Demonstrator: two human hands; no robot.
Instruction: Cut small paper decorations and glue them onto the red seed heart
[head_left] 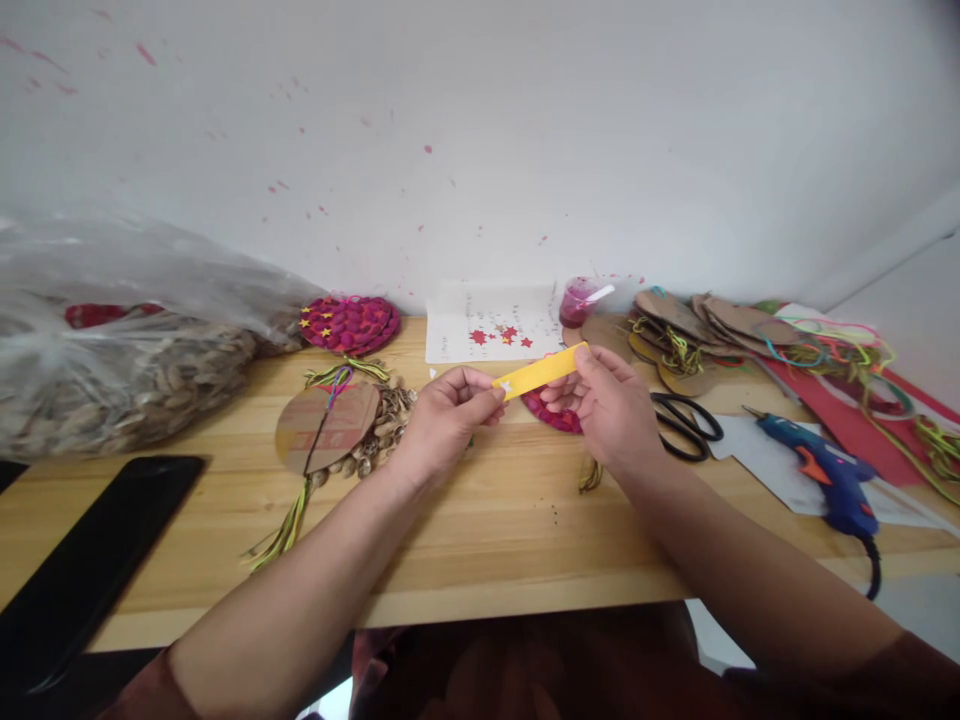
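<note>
Between my two hands a yellow strip (pixel 541 374) is held up over the table, slanting up to the right. My left hand (pixel 452 412) pinches its lower left end, where a small whitish patch shows. The upper right end is gripped by the thumb and fingers of my right hand (pixel 613 405). Behind and below the right hand lies a magenta decorated disc (pixel 553 412), partly hidden, with a yellow-green tassel (pixel 590 474). To the left of my left hand rest a cardboard disc (pixel 328 428) with a cord and tassel, and several brown shells (pixel 386 418).
A white sheet (pixel 454 340) with red stars (pixel 478 338) lies by the wall, beside a cup of dark red paint (pixel 576 305). Black scissors (pixel 686 428), a blue glue gun (pixel 825 475) and cardboard discs (pixel 720 325) are on the right. A plastic bag (pixel 135 370) and phone (pixel 105 550) occupy the left.
</note>
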